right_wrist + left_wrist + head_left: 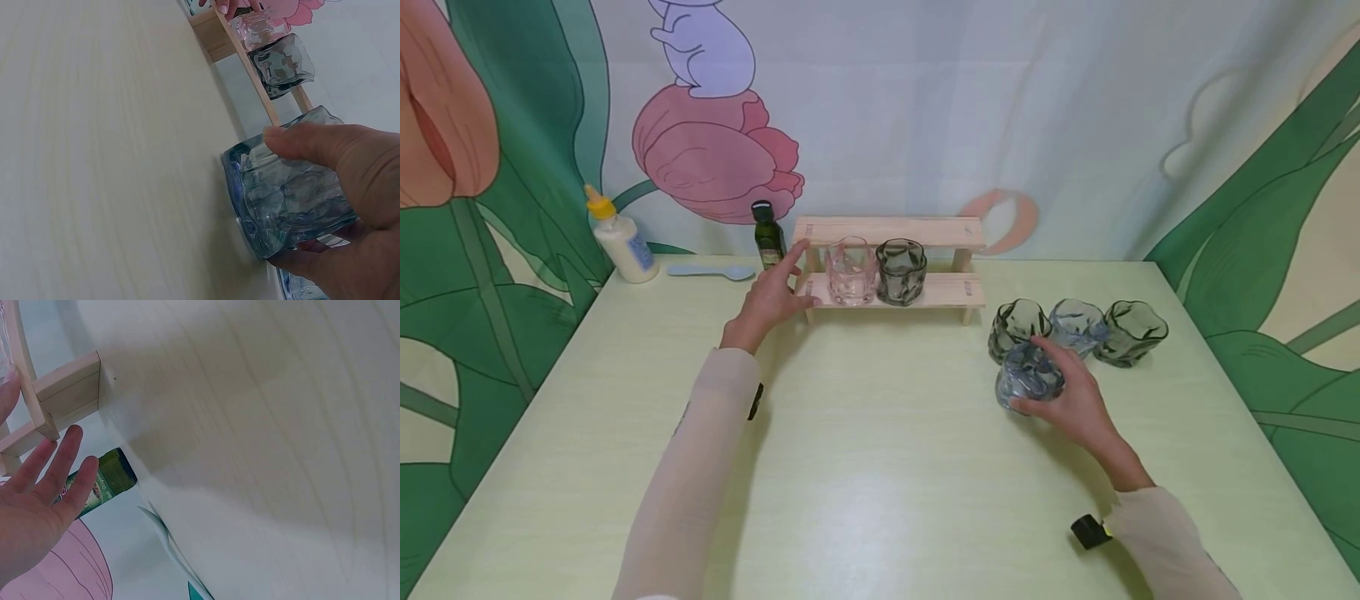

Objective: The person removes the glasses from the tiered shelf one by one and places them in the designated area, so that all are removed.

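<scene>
A bluish wavy glass [1028,377] is in my right hand [1075,404], its thumb and fingers gripping either side. In the right wrist view this glass [287,187] fills the space between thumb and fingers. My left hand [767,302] touches the left end of a small two-tier wooden shelf [955,287], fingers spread and fairly straight. In the left wrist view the thumb lies at the shelf's edge [69,387], with the other fingers alongside. On the lower tier stand a pinkish clear glass [851,275] and a grey glass [901,273], side by side.
Behind the right hand stand a dark grey glass [1017,325], a pale blue glass [1077,323] and another grey glass [1131,333]. A dark green bottle [767,237], a light blue spatula-like tool [711,272] and a white glue bottle [625,243] are at the back left.
</scene>
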Demonstrator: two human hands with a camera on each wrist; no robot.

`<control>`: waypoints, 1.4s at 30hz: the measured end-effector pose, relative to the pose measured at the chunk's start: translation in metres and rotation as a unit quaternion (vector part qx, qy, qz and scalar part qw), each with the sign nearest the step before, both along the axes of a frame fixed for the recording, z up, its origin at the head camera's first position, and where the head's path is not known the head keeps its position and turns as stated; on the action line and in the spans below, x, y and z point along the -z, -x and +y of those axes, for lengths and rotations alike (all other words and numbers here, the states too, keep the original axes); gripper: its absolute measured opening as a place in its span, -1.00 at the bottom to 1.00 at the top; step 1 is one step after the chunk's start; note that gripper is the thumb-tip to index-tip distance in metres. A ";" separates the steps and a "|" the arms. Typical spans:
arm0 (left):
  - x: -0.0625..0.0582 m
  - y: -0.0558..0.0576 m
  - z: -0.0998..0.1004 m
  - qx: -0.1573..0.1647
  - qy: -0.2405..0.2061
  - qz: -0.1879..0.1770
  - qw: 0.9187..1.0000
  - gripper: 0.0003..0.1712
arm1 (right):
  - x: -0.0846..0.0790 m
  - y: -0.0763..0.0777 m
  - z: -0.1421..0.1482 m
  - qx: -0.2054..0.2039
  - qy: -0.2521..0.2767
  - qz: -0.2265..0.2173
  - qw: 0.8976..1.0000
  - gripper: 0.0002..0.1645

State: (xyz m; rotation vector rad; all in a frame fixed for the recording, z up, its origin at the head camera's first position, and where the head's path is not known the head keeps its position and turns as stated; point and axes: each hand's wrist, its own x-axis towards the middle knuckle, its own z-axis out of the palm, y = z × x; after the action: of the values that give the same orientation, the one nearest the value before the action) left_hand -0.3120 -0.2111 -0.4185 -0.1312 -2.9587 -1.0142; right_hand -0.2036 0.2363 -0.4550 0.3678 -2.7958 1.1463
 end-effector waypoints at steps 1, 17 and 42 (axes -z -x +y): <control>0.000 0.000 0.000 0.001 0.000 0.000 1.000 0.14 | 0.000 0.000 0.000 -0.001 0.001 0.000 1.000 0.15; -0.001 0.000 0.000 -0.001 0.001 -0.010 1.000 0.14 | -0.012 0.000 0.006 -0.036 -0.004 -0.057 0.998 0.32; 0.002 -0.001 0.000 0.004 -0.008 0.003 1.000 0.13 | -0.106 0.028 -0.008 -0.067 0.036 -0.041 0.996 0.24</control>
State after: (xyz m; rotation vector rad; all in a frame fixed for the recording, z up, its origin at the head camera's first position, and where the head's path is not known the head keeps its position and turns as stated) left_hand -0.3107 -0.2113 -0.4202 -0.1454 -2.9466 -1.0359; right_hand -0.2313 0.2280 -0.3485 0.5195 -2.8276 1.3134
